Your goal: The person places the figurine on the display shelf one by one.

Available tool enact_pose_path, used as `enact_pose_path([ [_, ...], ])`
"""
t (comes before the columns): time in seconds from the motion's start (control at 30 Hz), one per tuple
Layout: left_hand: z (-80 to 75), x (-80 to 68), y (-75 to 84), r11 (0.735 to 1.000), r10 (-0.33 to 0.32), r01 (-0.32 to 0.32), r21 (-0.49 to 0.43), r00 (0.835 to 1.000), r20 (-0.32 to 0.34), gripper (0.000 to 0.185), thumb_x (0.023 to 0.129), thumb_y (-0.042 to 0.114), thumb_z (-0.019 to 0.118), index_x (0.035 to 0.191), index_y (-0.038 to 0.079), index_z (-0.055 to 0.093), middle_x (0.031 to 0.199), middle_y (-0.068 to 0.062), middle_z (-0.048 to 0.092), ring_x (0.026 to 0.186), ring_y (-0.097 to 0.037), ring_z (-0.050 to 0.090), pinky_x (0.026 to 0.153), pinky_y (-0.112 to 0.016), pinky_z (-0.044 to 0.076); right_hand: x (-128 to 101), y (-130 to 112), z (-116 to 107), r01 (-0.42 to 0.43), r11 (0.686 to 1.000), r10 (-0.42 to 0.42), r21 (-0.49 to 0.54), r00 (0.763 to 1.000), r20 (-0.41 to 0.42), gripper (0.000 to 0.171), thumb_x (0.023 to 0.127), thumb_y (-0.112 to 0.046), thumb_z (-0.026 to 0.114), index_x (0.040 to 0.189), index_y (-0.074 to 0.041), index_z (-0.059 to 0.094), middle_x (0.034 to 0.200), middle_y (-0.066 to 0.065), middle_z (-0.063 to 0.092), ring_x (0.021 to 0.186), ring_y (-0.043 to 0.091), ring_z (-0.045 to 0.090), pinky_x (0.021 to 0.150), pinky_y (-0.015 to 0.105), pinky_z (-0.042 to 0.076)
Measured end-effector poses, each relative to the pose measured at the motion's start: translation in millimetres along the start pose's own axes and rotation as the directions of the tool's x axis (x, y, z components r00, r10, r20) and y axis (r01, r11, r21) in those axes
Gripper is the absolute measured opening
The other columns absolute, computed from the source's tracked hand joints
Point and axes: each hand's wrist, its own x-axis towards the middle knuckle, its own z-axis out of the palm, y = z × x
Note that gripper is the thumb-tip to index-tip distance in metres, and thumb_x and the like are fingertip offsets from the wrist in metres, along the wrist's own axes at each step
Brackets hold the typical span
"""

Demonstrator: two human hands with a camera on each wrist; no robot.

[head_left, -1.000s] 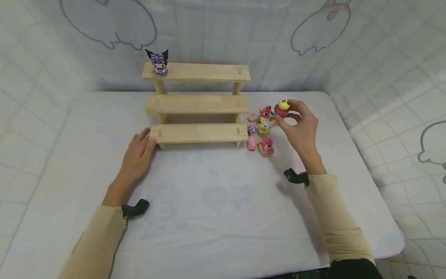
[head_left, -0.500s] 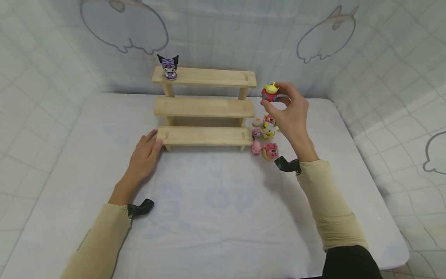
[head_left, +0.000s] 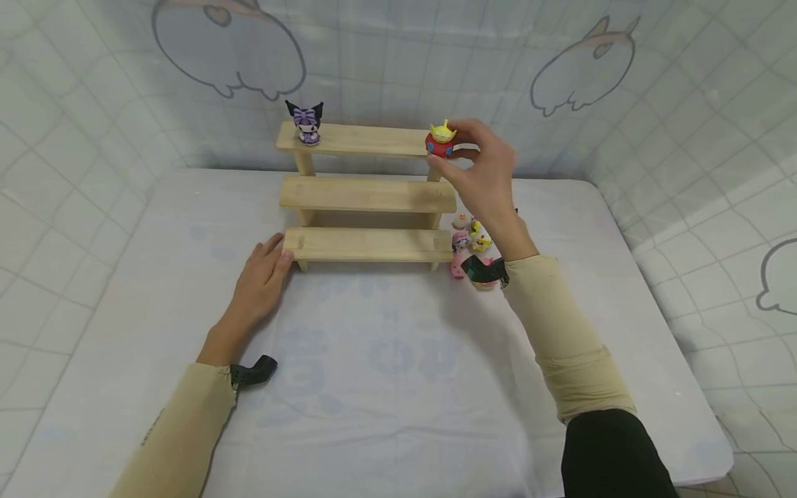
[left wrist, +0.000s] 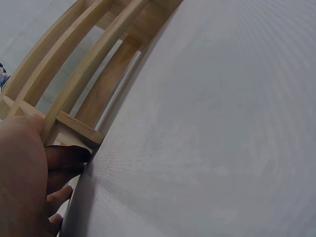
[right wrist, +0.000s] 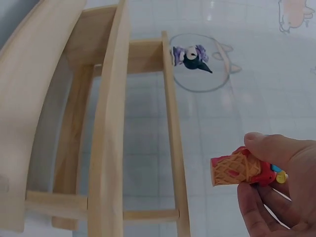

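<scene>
One doll (head_left: 304, 123) shelved. My right hand (head_left: 482, 173) pinches the second toy (head_left: 440, 141) at top step (head_left: 361, 140); left hand (head_left: 258, 282), fingers relaxed, steadies rack. Pile (head_left: 470, 238) below wrist waits.

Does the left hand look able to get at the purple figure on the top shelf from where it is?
Probably yes. The left hand rests at the left end of the bottom shelf, holding nothing. The purple figure stands above it at the top shelf's left end, with nothing between them.
</scene>
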Motion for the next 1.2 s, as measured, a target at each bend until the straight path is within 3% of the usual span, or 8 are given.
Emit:
enact_pose_path([
  [0.23,-3.4,-2.8,3.5,1.000,-0.010,0.010,-0.005,1.000,0.005,0.063,0.116,0.041,0.029,0.156,-0.005,0.044,0.167,-0.030,0.032,0.159,-0.047,0.024,0.133,-0.059,0.010,14,-6,20,-0.051,0.997,0.050,0.061,0.999,0.014,0.047,0.082,-0.007,0.091,0.124,0.001,0.070,0.119,0.010,0.074,0.104,0.016,0.069,0.091,0.029,0.063],
  [0.57,-4.9,-4.6,2.4,1.000,0.007,-0.007,-0.002,1.000,-0.003,0.063,0.116,0.040,0.030,0.154,-0.007,0.046,0.165,-0.030,0.036,0.159,-0.044,0.026,0.133,-0.056,0.009,26,-29,45,-0.096,0.994,0.094,0.050,0.994,0.054,0.045,0.086,-0.001,0.086,0.126,0.006,0.067,0.122,0.018,0.073,0.108,0.024,0.070,0.095,0.034,0.062],
  [0.87,-4.2,-4.8,1.7,1.000,-0.006,0.006,-0.005,1.000,0.002,0.063,0.116,0.041,0.030,0.155,-0.006,0.046,0.166,-0.030,0.034,0.158,-0.046,0.026,0.133,-0.059,0.010,41,-6,68,-0.161,0.981,0.153,0.104,0.985,0.080,0.050,0.083,-0.007,0.090,0.128,-0.002,0.069,0.120,0.012,0.074,0.106,0.018,0.071,0.092,0.026,0.062],
  [1.2,-5.7,-5.3,5.7,1.000,0.008,-0.008,0.004,1.000,-0.004,0.061,0.116,0.038,0.030,0.154,-0.008,0.046,0.163,-0.031,0.039,0.158,-0.045,0.027,0.133,-0.058,0.010,44,-8,79,-0.116,0.990,0.107,0.085,0.988,0.107,0.051,0.084,-0.002,0.088,0.130,-0.002,0.067,0.116,0.014,0.076,0.104,0.016,0.072,0.087,0.021,0.062],
])
